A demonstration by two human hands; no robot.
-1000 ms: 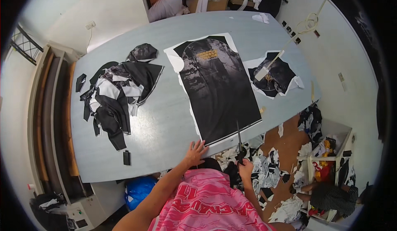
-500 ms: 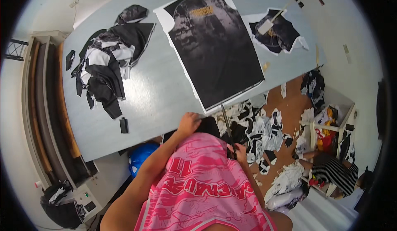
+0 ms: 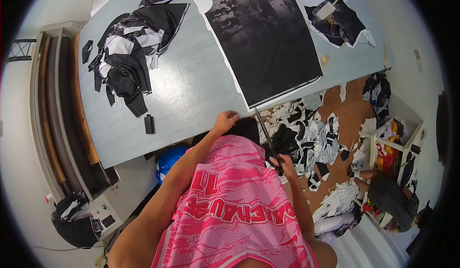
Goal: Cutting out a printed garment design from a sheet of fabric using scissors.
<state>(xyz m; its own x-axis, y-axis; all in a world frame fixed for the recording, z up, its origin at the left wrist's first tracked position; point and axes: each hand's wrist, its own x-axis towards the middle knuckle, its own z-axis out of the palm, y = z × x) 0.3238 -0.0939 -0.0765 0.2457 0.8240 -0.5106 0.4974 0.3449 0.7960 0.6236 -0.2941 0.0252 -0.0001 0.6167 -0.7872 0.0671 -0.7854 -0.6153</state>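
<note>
Long dark scissors (image 3: 267, 138) are gripped by their handles in my right hand (image 3: 283, 166), beyond the table's front edge. Their blades point up and slightly left, with the tip beside the near left corner of a large black printed fabric panel (image 3: 282, 57). That panel has white margins, a grey picture and orange lettering, and lies flat on the pale grey table (image 3: 191, 95). My left hand (image 3: 226, 122) rests on the front edge, left of the scissors, with its fingers lying on the tabletop and nothing visible in them.
Black and white garment pieces (image 3: 127, 52) lie heaped on the table's left, near a small black block (image 3: 149, 124). A crumpled printed piece (image 3: 340, 26) lies far right. Fabric scraps (image 3: 311, 138) cover the floor. Another person (image 3: 393, 198) bends beside a bin (image 3: 397, 148) at right.
The view has shifted, so the table and panel appear higher. My left hand remains at the table edge; my right hand still holds the scissors, their tip near the panel's corner.
</note>
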